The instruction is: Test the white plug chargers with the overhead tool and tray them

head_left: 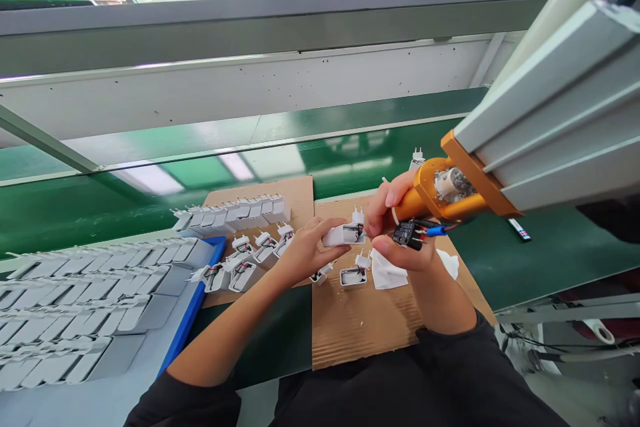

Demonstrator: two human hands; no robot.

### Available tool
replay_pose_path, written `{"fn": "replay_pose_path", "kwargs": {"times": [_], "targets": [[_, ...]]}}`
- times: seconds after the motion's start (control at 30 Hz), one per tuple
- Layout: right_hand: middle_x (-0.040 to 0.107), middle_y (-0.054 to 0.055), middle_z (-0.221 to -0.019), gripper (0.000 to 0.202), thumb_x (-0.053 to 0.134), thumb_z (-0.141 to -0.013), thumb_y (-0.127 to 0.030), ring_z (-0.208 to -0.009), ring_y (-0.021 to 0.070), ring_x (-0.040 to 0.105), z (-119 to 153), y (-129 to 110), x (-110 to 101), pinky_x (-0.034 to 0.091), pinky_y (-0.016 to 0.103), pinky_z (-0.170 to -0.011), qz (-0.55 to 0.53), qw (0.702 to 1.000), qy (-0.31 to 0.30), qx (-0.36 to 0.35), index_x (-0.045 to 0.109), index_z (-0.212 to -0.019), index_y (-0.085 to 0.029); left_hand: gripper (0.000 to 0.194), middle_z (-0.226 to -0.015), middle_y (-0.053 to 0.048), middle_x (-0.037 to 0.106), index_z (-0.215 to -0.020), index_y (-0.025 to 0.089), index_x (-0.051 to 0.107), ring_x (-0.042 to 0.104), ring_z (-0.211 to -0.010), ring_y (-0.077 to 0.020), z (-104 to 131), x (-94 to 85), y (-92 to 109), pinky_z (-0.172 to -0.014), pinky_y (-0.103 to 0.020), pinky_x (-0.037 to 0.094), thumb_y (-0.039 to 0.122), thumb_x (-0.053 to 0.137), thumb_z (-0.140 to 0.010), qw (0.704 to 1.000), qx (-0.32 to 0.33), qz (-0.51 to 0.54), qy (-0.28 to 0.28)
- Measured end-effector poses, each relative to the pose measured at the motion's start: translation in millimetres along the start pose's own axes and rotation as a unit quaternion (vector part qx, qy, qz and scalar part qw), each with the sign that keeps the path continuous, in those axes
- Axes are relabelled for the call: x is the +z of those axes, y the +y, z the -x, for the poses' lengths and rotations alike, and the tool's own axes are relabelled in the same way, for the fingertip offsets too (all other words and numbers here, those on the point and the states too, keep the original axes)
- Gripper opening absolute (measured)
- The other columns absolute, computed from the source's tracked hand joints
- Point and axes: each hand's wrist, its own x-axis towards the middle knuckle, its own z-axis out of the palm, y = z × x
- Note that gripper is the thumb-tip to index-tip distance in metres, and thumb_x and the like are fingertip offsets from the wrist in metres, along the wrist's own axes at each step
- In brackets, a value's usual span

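Note:
My left hand (pixel 316 248) pinches a white plug-in charger housing (pixel 344 235) at its left end. The housing's right side is open, with thin dark wires showing, and a two-pin plug piece (pixel 357 215) stands at its back edge. My right hand (pixel 400 227) is closed round the orange front of a large grey-bodied tool (pixel 417 203). A black switch (pixel 407 235) with a blue connector sits on the tool by my thumb. The tool's tip meets the housing's open end, though my fingers hide the exact contact. Just below lies another open charger housing (pixel 354 276) with wires inside.
Several open chargers (pixel 245 260) stand on cardboard (pixel 370 327) at the left, behind them a row of chargers (pixel 245 211). A blue-edged tray (pixel 187 320) holds rows of white chargers. White tissue (pixel 389 272) lies near my right wrist. The tool's grey body (pixel 555 113) fills the upper right.

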Motion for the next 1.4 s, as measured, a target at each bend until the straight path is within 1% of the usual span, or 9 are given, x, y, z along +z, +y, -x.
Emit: {"fn": "replay_pose_path", "kwargs": {"times": [0.2,0.33,0.47,0.7,1.0,1.1,1.17,1.27,1.4], "targets": [[0.046,-0.005,-0.06,0.027,0.072,-0.072,-0.027,-0.048,0.0105,0.044,-1,2,3,0.037,0.024,-0.038,-0.029,0.999,0.015,-0.028,0.046,-0.08,-0.029,0.04,-0.102,-0.004,0.066,-0.117,0.024,0.061,0.06,-0.095,-0.0224,0,-1.6,2,-0.082,-0.031,0.047,0.041,0.058,-0.081,1.0,0.004,-0.006,-0.002],[0.044,-0.005,-0.057,0.027,0.07,-0.073,-0.034,-0.047,0.0104,0.044,-2,-1,3,0.038,0.026,-0.04,-0.008,1.0,-0.01,0.006,0.044,-0.073,-0.027,0.04,-0.107,-0.005,0.066,-0.118,0.023,0.061,0.06,-0.099,-0.0232,0,-2.2,3,-0.084,-0.031,0.047,0.04,0.057,-0.082,1.0,0.006,-0.003,-0.003],[0.046,-0.004,-0.056,0.03,0.07,-0.072,-0.042,-0.047,0.0116,0.044,-1,-2,1,0.038,0.029,-0.041,0.028,0.999,-0.017,0.039,0.044,-0.068,-0.026,0.039,-0.109,-0.005,0.066,-0.117,0.024,0.061,0.06,-0.095,-0.0222,0,-2.4,3,-0.083,-0.031,0.047,0.039,0.057,-0.081,1.0,0.008,-0.002,0.003],[0.044,-0.004,-0.056,0.029,0.066,-0.075,-0.036,-0.049,0.011,0.044,-2,-1,1,0.037,0.029,-0.041,0.031,0.999,-0.034,0.001,0.042,-0.062,-0.025,0.039,-0.109,-0.005,0.067,-0.119,0.024,0.06,0.06,-0.095,-0.0214,1,-1.7,2,-0.084,-0.032,0.047,0.038,0.057,-0.082,1.0,0.005,0.002,-0.002],[0.048,-0.005,-0.059,0.031,0.073,-0.067,-0.042,-0.047,0.0116,0.045,2,4,0,0.036,0.027,-0.037,0.006,0.999,-0.014,0.029,0.047,-0.076,-0.028,0.04,-0.11,-0.005,0.067,-0.116,0.023,0.06,0.061,-0.101,-0.0234,4,-0.2,-2,-0.087,-0.033,0.046,0.042,0.058,-0.081,1.0,-0.001,0.024,0.005],[0.048,-0.006,-0.061,0.031,0.073,-0.069,-0.038,-0.045,0.0111,0.044,2,4,1,0.036,0.026,-0.037,-0.011,1.0,-0.02,-0.003,0.049,-0.087,-0.031,0.039,-0.105,-0.004,0.068,-0.114,0.023,0.06,0.062,-0.094,-0.0219,7,0.1,-2,-0.082,-0.031,0.047,0.042,0.058,-0.08,0.999,-0.015,0.035,0.01],[0.048,-0.007,-0.062,0.035,0.072,-0.071,-0.033,-0.044,0.0107,0.044,1,4,2,0.036,0.025,-0.035,-0.03,0.999,-0.025,-0.03,0.048,-0.096,-0.033,0.038,-0.102,-0.002,0.068,-0.112,0.023,0.059,0.062,-0.088,-0.0199,11,3.6,-5,-0.078,-0.029,0.047,0.04,0.06,-0.079,0.998,-0.03,0.049,0.02],[0.046,-0.006,-0.062,0.037,0.072,-0.072,-0.032,-0.043,0.0099,0.044,0,2,7,0.035,0.023,-0.033,-0.036,0.999,-0.02,-0.036,0.046,-0.098,-0.032,0.035,-0.099,-0.002,0.067,-0.108,0.021,0.057,0.061,-0.082,-0.0168,17,17.3,-12,-0.075,-0.028,0.048,0.037,0.061,-0.077,0.993,-0.047,0.101,0.044],[0.045,-0.006,-0.064,0.036,0.07,-0.074,-0.035,-0.041,0.0084,0.041,-5,-6,21,0.033,0.023,-0.032,-0.043,0.998,-0.017,-0.037,0.042,-0.095,-0.03,0.036,-0.102,-0.006,0.064,-0.103,0.02,0.054,0.061,-0.092,-0.0196,20,44.8,-17,-0.079,-0.03,0.05,0.04,0.065,-0.076,0.97,-0.041,0.214,0.109]]}}
